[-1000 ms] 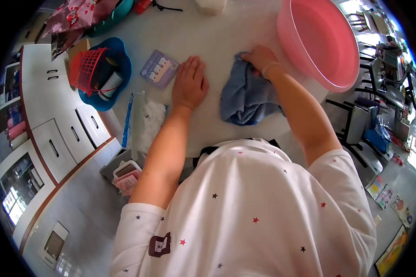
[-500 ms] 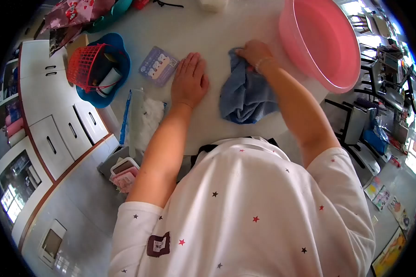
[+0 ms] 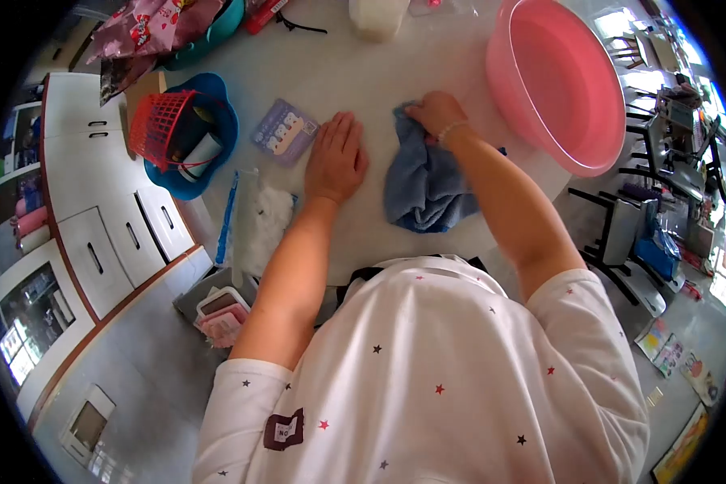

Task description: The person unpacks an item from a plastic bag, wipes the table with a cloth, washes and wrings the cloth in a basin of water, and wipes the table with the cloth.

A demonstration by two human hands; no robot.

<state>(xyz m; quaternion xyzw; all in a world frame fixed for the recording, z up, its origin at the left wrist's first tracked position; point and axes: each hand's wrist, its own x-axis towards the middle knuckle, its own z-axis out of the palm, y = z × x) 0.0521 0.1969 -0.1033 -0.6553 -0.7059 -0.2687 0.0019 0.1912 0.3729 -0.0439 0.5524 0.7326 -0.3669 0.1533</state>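
Observation:
My right hand [image 3: 438, 113] is closed on the upper edge of a crumpled blue-grey towel [image 3: 427, 189], which lies bunched on the white table [image 3: 355, 234]. A beaded bracelet circles that wrist, and the forearm covers part of the towel's right side. My left hand [image 3: 337, 160] rests palm down on the tabletop, fingers stretched out, holding nothing. Just left of its fingertips is a flat purple packet [image 3: 285, 133] printed with white cartoon figures.
A large pink basin [image 3: 500, 81] stands at the table's right. On the left are a blue tub [image 3: 232, 121] holding a red mesh basket [image 3: 155, 125], and a clear bag of white fluffy material [image 3: 266, 222]. Pink wrappers [image 3: 149, 32] lie at the far left; chairs [image 3: 613, 230] stand right.
The view has tilted, so the table's things appear lower. My right hand has shifted slightly left with the towel's upper edge. My left hand stays flat on the table.

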